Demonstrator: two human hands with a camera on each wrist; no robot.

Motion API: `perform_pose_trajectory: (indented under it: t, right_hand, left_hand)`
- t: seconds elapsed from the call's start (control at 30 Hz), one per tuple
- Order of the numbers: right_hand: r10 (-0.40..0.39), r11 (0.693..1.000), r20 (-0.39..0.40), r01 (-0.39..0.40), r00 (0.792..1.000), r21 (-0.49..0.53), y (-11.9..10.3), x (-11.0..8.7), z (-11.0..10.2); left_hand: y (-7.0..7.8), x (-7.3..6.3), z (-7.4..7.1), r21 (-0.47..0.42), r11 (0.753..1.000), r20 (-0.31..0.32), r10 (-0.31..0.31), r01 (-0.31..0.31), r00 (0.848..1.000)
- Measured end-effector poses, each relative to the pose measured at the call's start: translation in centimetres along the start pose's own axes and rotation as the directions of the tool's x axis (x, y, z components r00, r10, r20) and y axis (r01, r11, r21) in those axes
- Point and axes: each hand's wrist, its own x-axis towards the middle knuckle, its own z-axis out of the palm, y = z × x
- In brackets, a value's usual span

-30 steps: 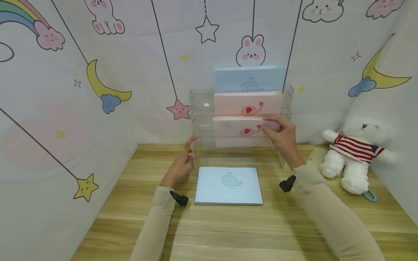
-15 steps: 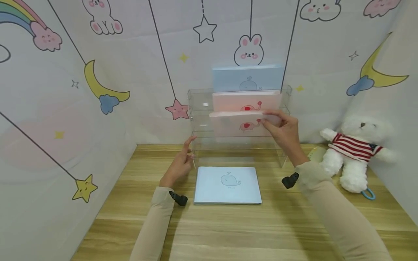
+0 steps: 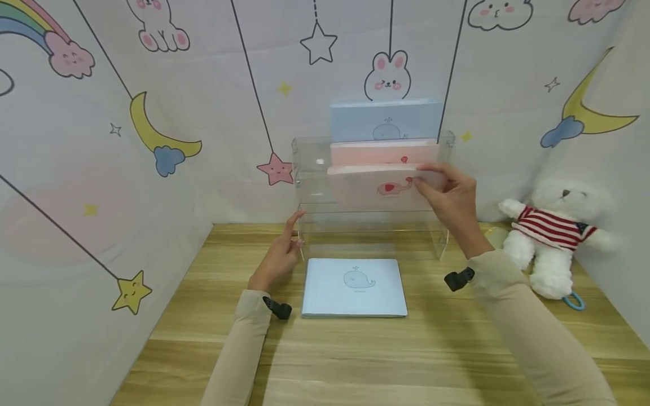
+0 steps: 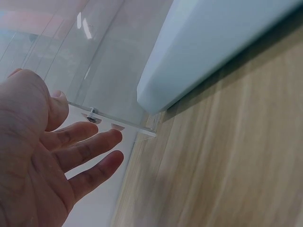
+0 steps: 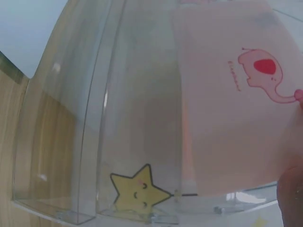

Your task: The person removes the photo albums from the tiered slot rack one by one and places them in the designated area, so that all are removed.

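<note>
Since the earlier frames, the front pink booklet has risen in the clear rack, my right hand going up with it and slightly right. Thumb and fingers are clamped on its right upper edge; the left hand, its fingers apart, touches the rack's left side. I judge the step to be lifting the booklet from its slot; the next move calls for a firm pinch and an upward, near draw past the clear lip, though I cannot tell whether its bottom edge is free. Farther back, the rack holds another pink booklet, then a blue booklet farthest. A whale booklet lies flat on the table, near of the rack.
</note>
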Motion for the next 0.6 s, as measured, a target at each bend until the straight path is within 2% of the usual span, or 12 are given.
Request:
perform_pose_trajectory:
  t: [0.23, 0.6]
  right_hand:
    - [0.002, 1.0, -0.03, -0.002, 1.0, -0.012, -0.4, -0.1, -1.1]
    - [0.044, 0.995, -0.042, -0.04, 0.998, 0.094, -0.9, -1.2, -2.8]
  left_hand:
    - [0.2, -0.1, 0.0, 0.004, 1.0, 0.0, 0.001, -0.001, 1.0]
    - [0.1, 0.0, 0.0, 0.014, 1.0, 0.003, -0.002, 0.002, 1.0]
